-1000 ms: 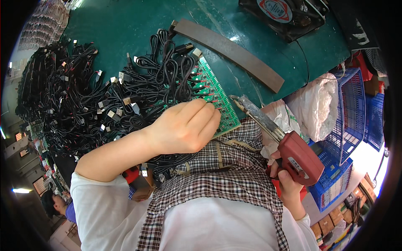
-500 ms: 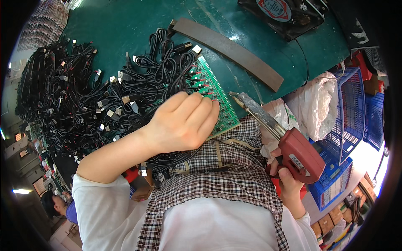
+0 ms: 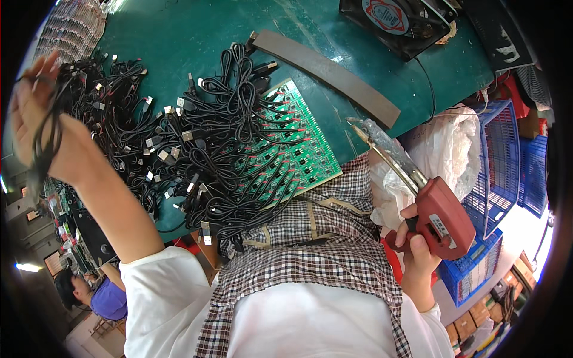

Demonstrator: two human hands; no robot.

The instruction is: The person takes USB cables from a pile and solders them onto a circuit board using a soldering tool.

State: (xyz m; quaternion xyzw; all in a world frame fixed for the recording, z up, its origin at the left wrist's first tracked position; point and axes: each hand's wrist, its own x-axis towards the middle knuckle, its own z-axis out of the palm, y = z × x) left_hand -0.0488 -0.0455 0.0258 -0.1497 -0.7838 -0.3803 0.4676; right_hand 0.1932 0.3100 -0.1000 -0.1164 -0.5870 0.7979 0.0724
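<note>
My left hand (image 3: 70, 152) is raised at the far left over the cable pile, smeared by motion, with a looped black cable (image 3: 45, 146) in its grasp. A red soldering gun (image 3: 444, 218) is gripped in my right hand (image 3: 422, 253); its metal tip points up and left, apart from the board. Between the hands, a green circuit board panel (image 3: 315, 134) lies at the table's near edge by my lap. Several black USB cables (image 3: 245, 107) run onto it, their red wire ends at rows of its small circuits. Their coiled lengths cover the panel's left side.
A big heap of black USB cables (image 3: 113, 119) fills the left of the green table (image 3: 179, 30). Beyond the panel lie a curved brown strip (image 3: 328, 74) and a black fan (image 3: 397, 24). Plastic bags (image 3: 444, 146) and blue crates (image 3: 492, 173) stand right. Another person (image 3: 107, 298) sits lower left.
My left hand has gone from the panel out to the far left and now has a cable loop in it. The soldering gun has shifted slightly right, and more of the panel shows.
</note>
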